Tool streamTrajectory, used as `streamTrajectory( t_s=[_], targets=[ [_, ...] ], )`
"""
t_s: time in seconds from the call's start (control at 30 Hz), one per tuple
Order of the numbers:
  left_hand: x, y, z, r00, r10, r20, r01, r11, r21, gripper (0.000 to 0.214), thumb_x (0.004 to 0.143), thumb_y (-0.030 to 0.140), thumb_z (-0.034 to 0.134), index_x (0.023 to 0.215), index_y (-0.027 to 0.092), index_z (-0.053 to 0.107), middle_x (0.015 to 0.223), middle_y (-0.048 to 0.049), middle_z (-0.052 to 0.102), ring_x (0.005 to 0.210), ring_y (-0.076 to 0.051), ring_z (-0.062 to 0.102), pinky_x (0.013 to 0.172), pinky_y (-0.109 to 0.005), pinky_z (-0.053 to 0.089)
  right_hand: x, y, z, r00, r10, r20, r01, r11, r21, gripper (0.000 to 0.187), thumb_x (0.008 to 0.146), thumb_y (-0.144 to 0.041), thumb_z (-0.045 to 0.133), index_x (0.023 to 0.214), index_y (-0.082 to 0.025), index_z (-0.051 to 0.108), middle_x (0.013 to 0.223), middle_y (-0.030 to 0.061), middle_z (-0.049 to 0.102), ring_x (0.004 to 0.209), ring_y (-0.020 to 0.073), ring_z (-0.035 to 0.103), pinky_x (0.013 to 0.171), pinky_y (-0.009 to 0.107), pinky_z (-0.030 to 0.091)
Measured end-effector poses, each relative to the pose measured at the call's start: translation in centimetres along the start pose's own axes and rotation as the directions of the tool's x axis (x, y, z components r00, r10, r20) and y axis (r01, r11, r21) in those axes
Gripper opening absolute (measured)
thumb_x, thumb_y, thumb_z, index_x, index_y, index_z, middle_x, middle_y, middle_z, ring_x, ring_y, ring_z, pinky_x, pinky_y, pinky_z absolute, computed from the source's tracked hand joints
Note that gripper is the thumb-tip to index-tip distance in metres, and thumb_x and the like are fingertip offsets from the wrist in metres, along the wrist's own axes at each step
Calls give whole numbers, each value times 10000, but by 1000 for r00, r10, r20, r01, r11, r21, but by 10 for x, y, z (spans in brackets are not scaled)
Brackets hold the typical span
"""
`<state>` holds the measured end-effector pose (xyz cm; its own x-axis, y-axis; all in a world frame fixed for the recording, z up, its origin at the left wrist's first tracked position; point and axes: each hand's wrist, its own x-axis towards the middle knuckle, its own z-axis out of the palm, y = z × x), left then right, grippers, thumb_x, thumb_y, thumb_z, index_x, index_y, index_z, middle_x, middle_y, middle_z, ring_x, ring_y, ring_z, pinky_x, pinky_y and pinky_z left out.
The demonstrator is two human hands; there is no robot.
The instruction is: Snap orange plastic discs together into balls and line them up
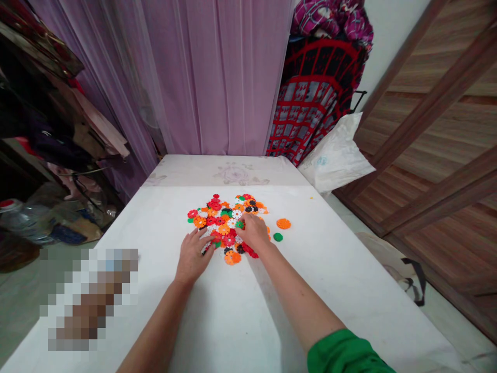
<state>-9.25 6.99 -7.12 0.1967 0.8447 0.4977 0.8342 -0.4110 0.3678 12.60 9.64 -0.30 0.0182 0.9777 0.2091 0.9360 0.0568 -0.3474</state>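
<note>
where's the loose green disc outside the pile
In the head view, the green disc lies on the table, right of the pile and the right hand, just below the loose orange shape.

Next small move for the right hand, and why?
I'd probably lift the green piece clear of the pile with the right hand: its fingertips are already at that piece, and the surrounding pieces overlap, so going straight up seems least likely to drag neighbours. Whether it's already pinched, I can't tell.
</note>
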Motion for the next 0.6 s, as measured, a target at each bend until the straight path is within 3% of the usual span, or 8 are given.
streamTrajectory(
  t_s=[0.1,0.2,0.37,0.47,0.6],
  targets=[
    [0,-2,1,1000,12,7,-12,1000,10,252,871,388,564,1032,292,732,1291,-81,646,1275,-316,522,1048,-553,412,-10,21,-4,995,8,-103,3,994,107,178,789,-257,610,957,-231,663,971,45,699,915,211,622,804,320,456],
    [0,-4,2,1000,16,2,-16,1000,-4,251,871,388,561,1026,288,732,1271,-81,659,1258,-309,538,1046,-545,419,-28,65,-8,972,98,-215,-46,971,234,238,778,-296,594,999,-234,659,1001,35,693,862,188,625,805,321,473],
    [3,-3,3,1000,9,-3,-9,999,-34,265,878,404,536,1011,284,731,1248,-81,670,1235,-296,558,1040,-524,436,-53,132,-14,931,254,-263,-146,918,369,331,747,-414,593,1003,-217,665,963,56,687,812,202,618,754,344,497],
    [4,-5,4,1000,3,-2,-3,999,-35,273,876,415,528,1010,285,729,1246,-76,671,1228,-290,563,1040,-521,443,-58,144,-12,944,242,-226,-139,908,395,339,725,-415,596,987,-212,668,948,54,687,813,198,623,768,348,502],
    [2,-8,5,1000,17,-22,-18,999,-43,294,874,431,522,997,270,735,1224,-89,679,1213,-296,569,1034,-515,452,-58,140,-6,957,206,-205,-112,912,394,310,717,-379,592,963,-213,679,936,48,688,819,193,631,804,352,508]
  ],
)
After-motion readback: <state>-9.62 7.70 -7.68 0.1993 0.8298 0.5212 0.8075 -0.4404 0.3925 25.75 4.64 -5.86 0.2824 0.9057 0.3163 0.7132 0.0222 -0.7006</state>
